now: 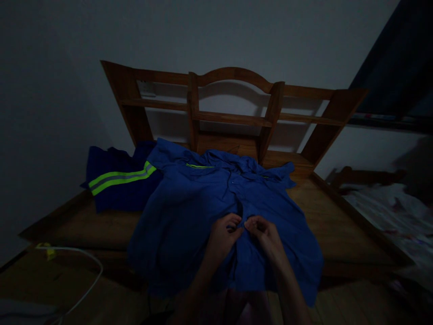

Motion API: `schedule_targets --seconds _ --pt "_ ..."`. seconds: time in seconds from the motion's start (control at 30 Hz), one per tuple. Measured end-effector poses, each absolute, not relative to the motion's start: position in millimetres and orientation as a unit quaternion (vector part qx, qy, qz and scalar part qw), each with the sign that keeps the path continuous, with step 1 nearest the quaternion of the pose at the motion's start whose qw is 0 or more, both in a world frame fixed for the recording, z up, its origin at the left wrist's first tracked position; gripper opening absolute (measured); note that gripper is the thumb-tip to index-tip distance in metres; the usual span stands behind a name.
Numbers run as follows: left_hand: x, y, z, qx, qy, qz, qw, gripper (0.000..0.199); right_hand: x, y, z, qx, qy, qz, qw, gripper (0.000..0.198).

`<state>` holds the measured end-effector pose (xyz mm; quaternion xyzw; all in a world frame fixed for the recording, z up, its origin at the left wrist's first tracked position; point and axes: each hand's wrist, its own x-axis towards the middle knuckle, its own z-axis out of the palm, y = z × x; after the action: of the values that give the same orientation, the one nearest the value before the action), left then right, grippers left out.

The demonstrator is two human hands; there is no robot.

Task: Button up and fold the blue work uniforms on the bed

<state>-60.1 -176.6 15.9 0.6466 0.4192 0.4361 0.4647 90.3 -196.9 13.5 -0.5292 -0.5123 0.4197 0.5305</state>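
Note:
A blue short-sleeved shirt (189,212) lies spread over the wooden bed base, its collar toward the headboard and its hem hanging at the near edge. Thin yellow-green trim shows on the chest. On the left side of the front opening, my left hand (226,229) pinches the placket edge between thumb and fingers. Close beside it, my right hand (262,229) is closed on the opposite placket edge. A small gap separates the two hands. Any button between my fingers is too dark and small to make out.
A darker blue folded garment (118,180) with a yellow-green and grey stripe lies at left. Behind stands a wooden headboard (233,117) with shelves. A white cable (91,257) curves at lower left. Rumpled bedding (392,212) and a dark curtain (402,58) are at right.

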Motion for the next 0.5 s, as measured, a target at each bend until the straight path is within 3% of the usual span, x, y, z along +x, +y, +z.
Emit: schedule_targets --seconds 0.5 --pt "-60.6 -181.5 13.9 0.672 0.402 0.456 0.422 0.017 92.2 -209.2 23.9 -0.514 -0.522 0.382 0.563 0.026"
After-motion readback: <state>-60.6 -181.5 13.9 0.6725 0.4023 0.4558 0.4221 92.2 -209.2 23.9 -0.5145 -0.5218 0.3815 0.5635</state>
